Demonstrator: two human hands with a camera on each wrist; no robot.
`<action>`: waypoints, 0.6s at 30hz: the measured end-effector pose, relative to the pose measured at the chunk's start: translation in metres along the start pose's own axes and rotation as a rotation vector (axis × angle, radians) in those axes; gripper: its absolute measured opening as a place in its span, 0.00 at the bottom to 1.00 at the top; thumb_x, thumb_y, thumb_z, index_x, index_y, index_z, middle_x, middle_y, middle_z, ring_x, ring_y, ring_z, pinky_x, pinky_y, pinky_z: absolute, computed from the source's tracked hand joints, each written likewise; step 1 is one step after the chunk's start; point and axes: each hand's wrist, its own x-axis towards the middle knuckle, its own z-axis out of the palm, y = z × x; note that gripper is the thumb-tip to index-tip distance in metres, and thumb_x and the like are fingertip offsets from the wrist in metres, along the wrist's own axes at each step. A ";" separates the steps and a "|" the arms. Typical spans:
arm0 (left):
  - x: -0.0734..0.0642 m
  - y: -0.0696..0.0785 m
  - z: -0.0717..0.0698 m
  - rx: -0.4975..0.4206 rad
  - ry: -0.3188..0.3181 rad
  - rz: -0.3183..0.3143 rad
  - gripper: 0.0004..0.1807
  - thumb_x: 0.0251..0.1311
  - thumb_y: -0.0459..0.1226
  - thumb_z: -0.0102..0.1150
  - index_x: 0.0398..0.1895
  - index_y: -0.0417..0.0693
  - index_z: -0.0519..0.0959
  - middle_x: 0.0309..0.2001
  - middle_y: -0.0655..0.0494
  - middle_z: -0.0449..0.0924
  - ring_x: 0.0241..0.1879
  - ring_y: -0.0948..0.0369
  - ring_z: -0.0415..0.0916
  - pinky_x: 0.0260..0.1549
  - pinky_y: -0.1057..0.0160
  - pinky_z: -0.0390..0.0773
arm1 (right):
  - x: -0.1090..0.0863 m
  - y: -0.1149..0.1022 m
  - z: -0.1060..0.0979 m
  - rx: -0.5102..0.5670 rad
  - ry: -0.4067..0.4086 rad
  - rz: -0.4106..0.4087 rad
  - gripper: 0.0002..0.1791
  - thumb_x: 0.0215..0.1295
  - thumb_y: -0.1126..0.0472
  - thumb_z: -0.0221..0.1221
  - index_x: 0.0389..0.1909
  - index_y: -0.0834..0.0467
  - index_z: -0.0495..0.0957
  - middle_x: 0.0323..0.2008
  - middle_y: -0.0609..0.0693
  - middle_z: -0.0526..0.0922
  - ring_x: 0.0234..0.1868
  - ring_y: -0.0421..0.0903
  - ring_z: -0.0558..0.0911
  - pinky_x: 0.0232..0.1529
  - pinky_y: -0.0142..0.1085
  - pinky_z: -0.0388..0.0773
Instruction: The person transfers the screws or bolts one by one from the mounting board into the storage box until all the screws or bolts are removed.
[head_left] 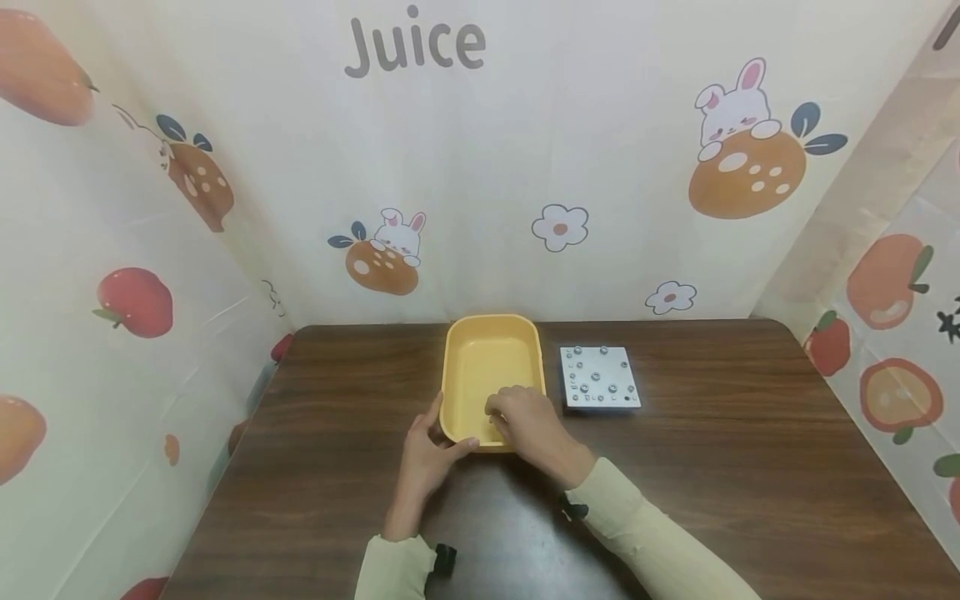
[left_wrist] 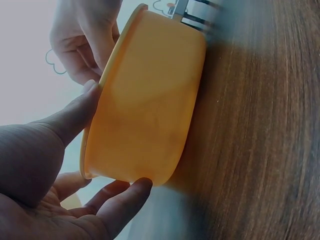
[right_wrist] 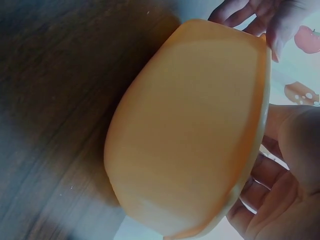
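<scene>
A deep yellow plastic tray (head_left: 480, 358) with rounded corners sits on the table. My left hand (head_left: 426, 458) holds its near left corner. In the left wrist view the thumb lies against the rim and the fingertips touch the adjoining side of the tray (left_wrist: 145, 100). My right hand (head_left: 528, 423) reaches over the near right rim, its fingers bent down into the tray. In the right wrist view the tray wall (right_wrist: 190, 125) hides those fingertips, so whether they pinch anything cannot be seen.
To the right of the tray stands a pale square board (head_left: 611, 371) with several small metal round pieces on top. The dark wood table (head_left: 712, 450) reaches back to a white curtain (head_left: 480, 167) printed with fruit and rabbits.
</scene>
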 end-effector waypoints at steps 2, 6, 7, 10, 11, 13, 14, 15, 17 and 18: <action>0.000 0.000 0.000 0.000 0.004 -0.005 0.57 0.49 0.35 0.85 0.82 0.40 0.61 0.49 0.43 0.71 0.58 0.47 0.78 0.57 0.52 0.83 | 0.001 -0.001 -0.001 0.007 -0.008 0.010 0.07 0.55 0.71 0.72 0.31 0.56 0.87 0.28 0.50 0.87 0.31 0.50 0.85 0.34 0.43 0.83; 0.000 -0.001 0.001 0.019 0.013 -0.010 0.56 0.49 0.36 0.84 0.82 0.41 0.62 0.48 0.44 0.72 0.55 0.49 0.78 0.56 0.52 0.84 | 0.003 -0.003 -0.002 0.026 -0.029 0.040 0.07 0.56 0.71 0.72 0.31 0.56 0.88 0.29 0.50 0.88 0.32 0.50 0.86 0.34 0.44 0.84; 0.000 -0.001 0.001 0.022 0.016 -0.010 0.56 0.49 0.37 0.85 0.82 0.41 0.62 0.48 0.44 0.72 0.54 0.49 0.78 0.56 0.51 0.84 | 0.003 -0.003 -0.002 0.028 -0.033 0.045 0.07 0.56 0.71 0.72 0.31 0.56 0.88 0.29 0.50 0.88 0.32 0.50 0.86 0.35 0.44 0.84; 0.000 -0.002 0.001 0.030 0.019 -0.002 0.56 0.49 0.37 0.85 0.82 0.41 0.62 0.47 0.44 0.72 0.53 0.49 0.78 0.56 0.51 0.84 | 0.004 -0.004 -0.003 0.033 -0.045 0.060 0.07 0.56 0.71 0.71 0.30 0.56 0.88 0.29 0.50 0.88 0.32 0.51 0.86 0.34 0.44 0.84; 0.000 -0.002 0.001 0.029 0.020 0.001 0.56 0.49 0.37 0.85 0.81 0.40 0.62 0.47 0.44 0.72 0.54 0.49 0.78 0.56 0.51 0.84 | 0.004 -0.004 -0.003 0.032 -0.049 0.064 0.07 0.56 0.71 0.70 0.30 0.56 0.88 0.29 0.50 0.88 0.32 0.51 0.86 0.34 0.44 0.84; 0.000 -0.001 0.000 0.028 0.016 -0.006 0.57 0.50 0.37 0.85 0.82 0.41 0.62 0.48 0.44 0.72 0.55 0.49 0.78 0.57 0.51 0.84 | 0.005 -0.003 -0.002 0.031 -0.058 0.076 0.07 0.56 0.72 0.69 0.29 0.56 0.87 0.28 0.50 0.87 0.31 0.50 0.86 0.33 0.44 0.84; 0.000 -0.001 0.000 0.027 0.012 -0.009 0.57 0.50 0.37 0.84 0.82 0.41 0.62 0.48 0.44 0.72 0.55 0.49 0.78 0.57 0.51 0.84 | 0.006 -0.003 -0.002 0.029 -0.063 0.085 0.07 0.56 0.72 0.69 0.28 0.56 0.87 0.28 0.50 0.87 0.31 0.50 0.86 0.33 0.44 0.84; 0.000 -0.001 0.000 0.027 0.008 -0.012 0.56 0.50 0.37 0.84 0.82 0.41 0.62 0.48 0.43 0.72 0.55 0.48 0.78 0.57 0.50 0.84 | 0.006 -0.002 -0.001 0.026 -0.070 0.094 0.08 0.55 0.72 0.68 0.27 0.55 0.86 0.27 0.49 0.86 0.30 0.49 0.85 0.32 0.43 0.83; 0.000 0.000 0.000 0.025 0.006 -0.013 0.56 0.50 0.37 0.84 0.82 0.42 0.62 0.49 0.43 0.72 0.56 0.48 0.78 0.58 0.50 0.83 | 0.006 0.000 0.001 0.021 -0.081 0.111 0.09 0.55 0.73 0.68 0.25 0.55 0.85 0.26 0.48 0.86 0.28 0.48 0.83 0.31 0.42 0.82; 0.000 0.000 0.000 0.023 0.002 -0.012 0.56 0.50 0.37 0.84 0.82 0.42 0.62 0.49 0.43 0.72 0.56 0.48 0.77 0.58 0.50 0.83 | 0.006 0.000 0.001 0.018 -0.087 0.120 0.10 0.54 0.73 0.67 0.23 0.55 0.84 0.25 0.47 0.85 0.27 0.47 0.82 0.30 0.42 0.81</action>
